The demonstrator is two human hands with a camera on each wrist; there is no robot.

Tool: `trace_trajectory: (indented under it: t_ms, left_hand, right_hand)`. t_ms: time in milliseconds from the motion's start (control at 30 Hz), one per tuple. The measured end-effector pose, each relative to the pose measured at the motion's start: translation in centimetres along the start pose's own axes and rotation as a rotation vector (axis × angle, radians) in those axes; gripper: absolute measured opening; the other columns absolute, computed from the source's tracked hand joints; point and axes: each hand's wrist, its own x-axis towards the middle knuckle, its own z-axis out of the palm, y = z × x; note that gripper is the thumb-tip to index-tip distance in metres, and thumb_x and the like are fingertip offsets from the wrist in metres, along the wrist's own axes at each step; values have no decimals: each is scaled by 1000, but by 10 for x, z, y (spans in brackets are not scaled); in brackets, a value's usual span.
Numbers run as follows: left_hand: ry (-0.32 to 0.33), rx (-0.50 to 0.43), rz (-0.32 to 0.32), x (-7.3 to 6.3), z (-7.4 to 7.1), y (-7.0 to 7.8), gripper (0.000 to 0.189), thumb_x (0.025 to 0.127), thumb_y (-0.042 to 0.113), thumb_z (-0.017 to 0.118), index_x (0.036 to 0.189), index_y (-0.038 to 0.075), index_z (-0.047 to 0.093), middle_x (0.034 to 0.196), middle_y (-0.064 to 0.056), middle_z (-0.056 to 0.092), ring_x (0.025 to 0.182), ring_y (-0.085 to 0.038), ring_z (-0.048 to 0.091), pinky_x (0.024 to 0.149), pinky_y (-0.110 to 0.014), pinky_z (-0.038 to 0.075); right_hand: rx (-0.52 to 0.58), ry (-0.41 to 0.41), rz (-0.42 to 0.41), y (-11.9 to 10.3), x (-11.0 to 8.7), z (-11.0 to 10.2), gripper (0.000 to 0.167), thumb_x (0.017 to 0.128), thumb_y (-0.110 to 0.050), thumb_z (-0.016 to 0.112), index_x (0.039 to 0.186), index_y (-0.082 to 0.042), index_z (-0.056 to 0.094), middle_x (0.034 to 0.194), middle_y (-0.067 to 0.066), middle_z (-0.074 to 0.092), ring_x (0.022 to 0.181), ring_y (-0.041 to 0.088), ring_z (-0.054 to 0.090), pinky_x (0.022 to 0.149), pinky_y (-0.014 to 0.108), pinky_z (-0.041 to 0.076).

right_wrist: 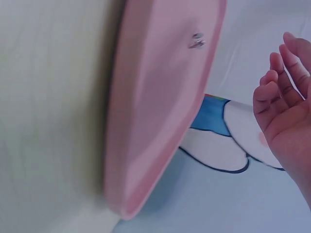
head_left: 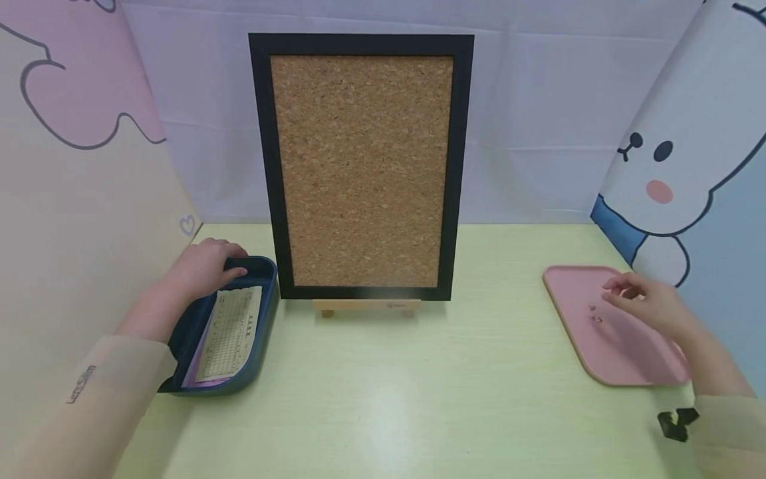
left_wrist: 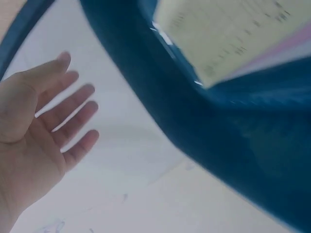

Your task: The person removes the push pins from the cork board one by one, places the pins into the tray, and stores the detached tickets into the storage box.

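Note:
My left hand hangs over the far end of a dark blue tray. In the left wrist view its fingers are spread and loosely bent, with nothing between them. A printed yellowish sheet lies in the tray on top of a purple sheet. On the other side, my right hand hovers above a pink tray. Its fingers curl loosely, and no held thing shows. A few small shiny pieces lie on the pink tray, too small to identify.
A cork board in a black frame stands upright at the back middle, on a small wooden stand. Printed cloth walls enclose the left, back and right sides. Pale table surface extends between the two trays.

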Motion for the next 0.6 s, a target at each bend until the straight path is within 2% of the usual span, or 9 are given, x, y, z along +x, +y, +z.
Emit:
trace_trajectory:
  t_ms: [167, 267, 367, 433, 600]
  left_hand:
    - [109, -12, -64, -2, -13, 20, 33, 89, 18, 64, 114, -2, 62, 116, -28, 60, 109, -45, 51, 92, -58, 39]
    - [162, -25, -81, -3, -20, 32, 33, 90, 19, 63, 115, -3, 60, 119, -27, 58, 112, -45, 48, 94, -58, 37]
    - [242, -34, -82, -5, -25, 46, 33, 89, 17, 63, 116, -3, 59, 120, -27, 57, 113, -45, 47, 95, -57, 37]
    - [312, -44, -76, -6, -27, 56, 33, 88, 15, 64, 116, -3, 59, 119, -27, 58, 112, -45, 48, 94, -57, 38]
    - [488, -74, -40, -8, -28, 79, 35, 86, 13, 67, 115, -4, 59, 118, -25, 59, 110, -44, 51, 89, -58, 40]
  right_hand:
    - [-18, 56, 28, -22, -3, -6, 37, 92, -39, 60, 112, -8, 59, 100, 13, 55, 83, 13, 43, 59, 20, 39]
    - [-12, 111, 19, -39, -6, -9, 37, 92, -39, 59, 111, -8, 59, 100, 12, 55, 82, 6, 43, 60, 16, 40]
    - [2, 157, 5, -57, -8, -10, 37, 92, -39, 58, 111, -7, 59, 100, 13, 57, 81, 1, 43, 62, 8, 39]
    - [5, 186, 7, -70, -10, -10, 38, 93, -39, 57, 112, -7, 59, 103, 14, 59, 86, 7, 48, 62, 4, 37]
    - [56, 254, 7, -100, -17, -9, 38, 94, -35, 57, 120, -7, 57, 111, 17, 58, 99, 37, 57, 61, 1, 36]
